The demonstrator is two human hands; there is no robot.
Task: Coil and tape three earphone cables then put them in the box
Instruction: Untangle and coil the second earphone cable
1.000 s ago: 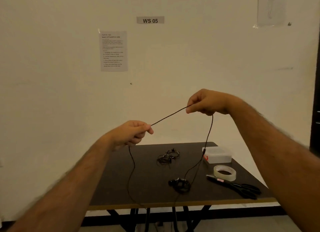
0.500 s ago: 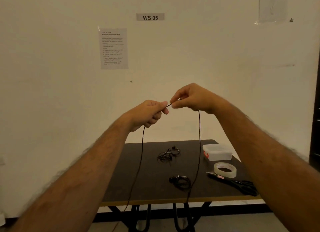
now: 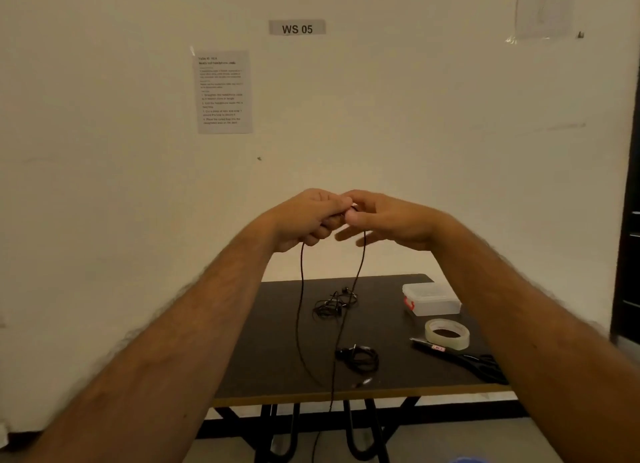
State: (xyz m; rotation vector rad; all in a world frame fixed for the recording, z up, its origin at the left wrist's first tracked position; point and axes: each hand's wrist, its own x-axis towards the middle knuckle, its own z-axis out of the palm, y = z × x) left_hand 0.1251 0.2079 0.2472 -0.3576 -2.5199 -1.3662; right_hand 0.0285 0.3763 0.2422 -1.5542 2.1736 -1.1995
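At frame centre, head view: left hand (image 3: 310,218) and right hand (image 3: 388,220) raised together in front of wall, fingertips touching. Left hand: fingers curled round black earphone cable (image 3: 300,300), gripping it. Right hand: thumb and forefinger pinching same cable at meeting point; lower fingers extended loosely. Two strands hanging from hands, one from each, dropping in front of table (image 3: 277,358); right strand running down past front edge toward floor.

Lower centre, on dark tabletop: tangled earphone set (image 3: 333,303) toward rear; second earphone bundle (image 3: 360,357) nearer front edge, more compact. Whether taped: cannot tell.

Lower right, on table: clear plastic box (image 3: 431,298) with lid on and red latch at left end, near rear right corner. Tape roll (image 3: 446,333) lying flat just in front of box. Marker (image 3: 433,346) beside roll, touching or nearly so. Black scissors (image 3: 485,367) beyond marker at right, partly hidden by right forearm.

Upper frame, on wall: sign reading "WS 05" (image 3: 297,28); printed instruction sheet (image 3: 223,92) to lower left of it, text mostly too small to read.
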